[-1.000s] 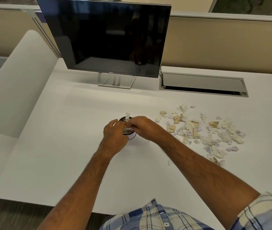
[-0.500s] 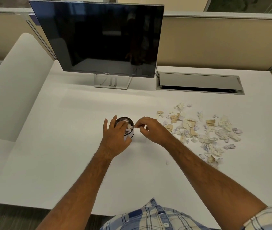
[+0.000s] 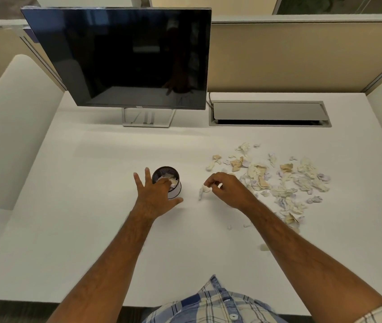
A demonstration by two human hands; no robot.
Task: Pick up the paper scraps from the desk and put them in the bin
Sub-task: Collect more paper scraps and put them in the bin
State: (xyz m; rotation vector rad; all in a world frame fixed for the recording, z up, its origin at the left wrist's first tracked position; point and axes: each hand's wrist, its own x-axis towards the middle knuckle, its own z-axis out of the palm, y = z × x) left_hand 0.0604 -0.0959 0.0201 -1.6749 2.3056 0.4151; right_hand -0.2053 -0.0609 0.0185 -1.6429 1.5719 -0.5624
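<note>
Desk [image 3: 92,206], monitor [image 3: 120,57] labelled "DELL"

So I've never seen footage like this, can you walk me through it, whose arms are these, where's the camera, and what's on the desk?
There is no machine here. The camera sits on a person's head and looks forward and down, so the two bare arms reaching in from the bottom are that person's own.

The left hand rests with spread fingers against a small dark mesh bin, which already has some paper in it. The right hand pinches a white paper scrap just beside the bin.

On the white desk, a pile of crumpled paper scraps lies to the right. At the back stand a dark monitor and a grey cable hatch. A checked shirt shows at the bottom edge.
</note>
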